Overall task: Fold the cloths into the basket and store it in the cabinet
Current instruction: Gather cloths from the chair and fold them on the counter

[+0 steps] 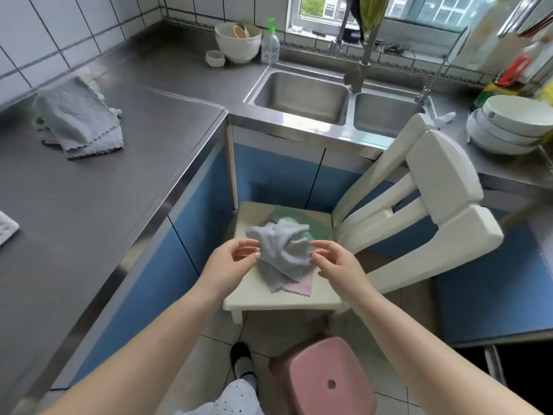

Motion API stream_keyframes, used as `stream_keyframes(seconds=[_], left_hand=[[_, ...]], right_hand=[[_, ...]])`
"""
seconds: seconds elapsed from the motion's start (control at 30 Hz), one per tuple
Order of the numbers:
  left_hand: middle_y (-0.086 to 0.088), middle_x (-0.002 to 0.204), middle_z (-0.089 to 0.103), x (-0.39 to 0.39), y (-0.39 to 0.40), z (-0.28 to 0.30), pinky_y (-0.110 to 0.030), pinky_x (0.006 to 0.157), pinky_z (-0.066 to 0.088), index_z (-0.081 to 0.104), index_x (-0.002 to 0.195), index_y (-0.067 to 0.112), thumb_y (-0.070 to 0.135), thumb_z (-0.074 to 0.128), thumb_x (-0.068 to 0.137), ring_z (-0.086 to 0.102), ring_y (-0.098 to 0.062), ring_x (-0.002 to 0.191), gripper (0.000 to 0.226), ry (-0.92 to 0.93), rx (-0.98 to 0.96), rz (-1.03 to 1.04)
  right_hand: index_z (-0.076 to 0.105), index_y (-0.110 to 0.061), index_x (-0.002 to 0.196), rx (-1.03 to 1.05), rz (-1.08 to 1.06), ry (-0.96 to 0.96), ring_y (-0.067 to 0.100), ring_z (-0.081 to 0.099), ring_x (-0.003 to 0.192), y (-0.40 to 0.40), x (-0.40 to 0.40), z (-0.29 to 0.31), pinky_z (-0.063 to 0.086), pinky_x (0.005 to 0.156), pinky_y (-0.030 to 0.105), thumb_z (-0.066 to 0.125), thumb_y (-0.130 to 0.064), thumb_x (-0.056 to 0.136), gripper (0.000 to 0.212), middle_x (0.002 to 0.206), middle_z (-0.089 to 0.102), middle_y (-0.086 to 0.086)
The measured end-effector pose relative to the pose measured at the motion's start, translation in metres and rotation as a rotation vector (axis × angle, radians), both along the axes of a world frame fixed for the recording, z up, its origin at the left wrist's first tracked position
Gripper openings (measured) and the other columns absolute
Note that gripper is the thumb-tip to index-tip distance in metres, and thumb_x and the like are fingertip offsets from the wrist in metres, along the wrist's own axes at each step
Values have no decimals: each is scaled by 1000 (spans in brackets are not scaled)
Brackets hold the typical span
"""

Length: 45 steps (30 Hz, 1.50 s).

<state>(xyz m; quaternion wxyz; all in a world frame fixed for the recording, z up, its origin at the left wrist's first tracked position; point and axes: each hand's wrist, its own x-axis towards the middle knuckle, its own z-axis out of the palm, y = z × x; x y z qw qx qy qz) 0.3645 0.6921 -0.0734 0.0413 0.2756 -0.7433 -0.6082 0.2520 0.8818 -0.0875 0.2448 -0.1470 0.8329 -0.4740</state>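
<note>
A crumpled grey cloth lies on the seat of a white chair, on top of a pink cloth and a green cloth. My left hand hovers at the grey cloth's left edge, fingers loosely curved and holding nothing. At the cloth's right edge is my right hand, fingers relaxed, its fingertips close to the fabric. A stack of folded cloths sits on the steel counter at the left. No basket is in view.
A double sink lies beyond the chair, with bowls and a soap bottle behind it. Stacked white plates sit at the right. A pink stool stands on the floor below. Blue cabinet doors run under the counter.
</note>
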Motion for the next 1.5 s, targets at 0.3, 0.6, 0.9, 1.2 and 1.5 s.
stream_keyframes(seconds=[0.3,0.6,0.9,1.2,1.5], left_hand=[[11,102,66,-80,-61,-37,-15,78,46,61,101,28,14,62,90,59,2,98,18,-19,98,48],[7,104,67,-132,-89,-67,-12,73,46,61,107,23,11,62,89,60,-2,99,22,-54,161,84],[2,102,68,-159,-65,-104,-4,66,46,62,110,15,8,61,89,60,0,91,22,-131,156,238],[5,102,66,-212,-31,-179,-7,70,44,62,112,16,9,60,90,59,1,90,23,-148,110,450],[6,99,66,-251,-50,-265,-12,75,45,61,115,13,9,62,89,59,2,89,27,-90,10,401]], right_hand=[[57,-44,99,62,-7,-65,5,61,99,-58,-79,-22,52,92,34,55,-27,93,19,101,66,-13],[57,-29,119,133,9,-90,3,59,100,-90,-134,-34,52,89,26,55,-26,94,25,106,64,-12],[56,-36,107,239,148,-116,5,61,94,-87,-186,-87,51,88,29,54,-24,92,19,100,66,-11],[59,-26,118,330,374,-27,9,59,96,-92,-265,-181,45,70,16,52,-23,90,29,110,65,-7],[54,-20,130,443,551,224,17,50,122,-115,-285,-259,39,101,27,55,-30,90,41,135,52,-2]])
